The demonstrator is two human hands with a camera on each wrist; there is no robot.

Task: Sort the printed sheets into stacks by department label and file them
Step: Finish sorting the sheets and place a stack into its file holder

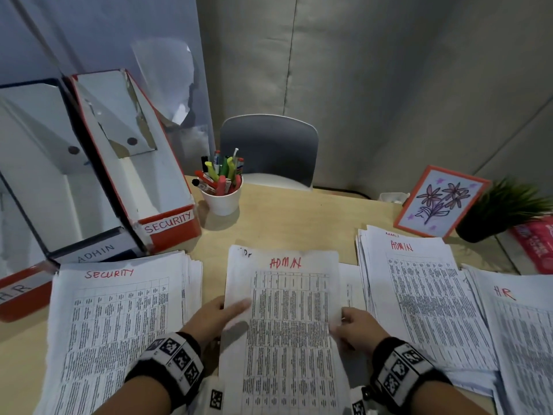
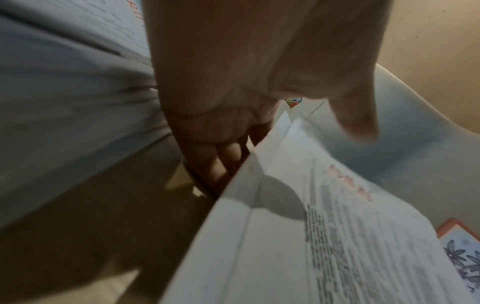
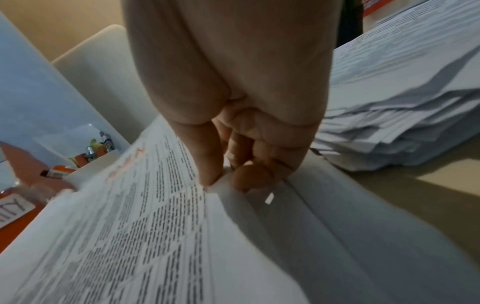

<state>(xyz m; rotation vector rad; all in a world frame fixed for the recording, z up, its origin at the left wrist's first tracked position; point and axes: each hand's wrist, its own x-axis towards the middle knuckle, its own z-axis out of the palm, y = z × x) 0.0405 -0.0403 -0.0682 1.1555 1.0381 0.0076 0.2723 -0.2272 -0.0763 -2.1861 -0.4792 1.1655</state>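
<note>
On the tabletop, centre: an ADMIN sheet held at both side edges.
Left hand: thumb over, fingers under the left edge.
Right hand: pinching the right edge.
Left: SECURITY stack.
Right: ADMIN stack, HR stack.
Far left: labelled file boxes.

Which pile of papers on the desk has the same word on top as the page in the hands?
The ADMIN pile, right of the held page. Both say ADMIN in red. The left pile says SECURITY and the far right pile says HR.
</note>
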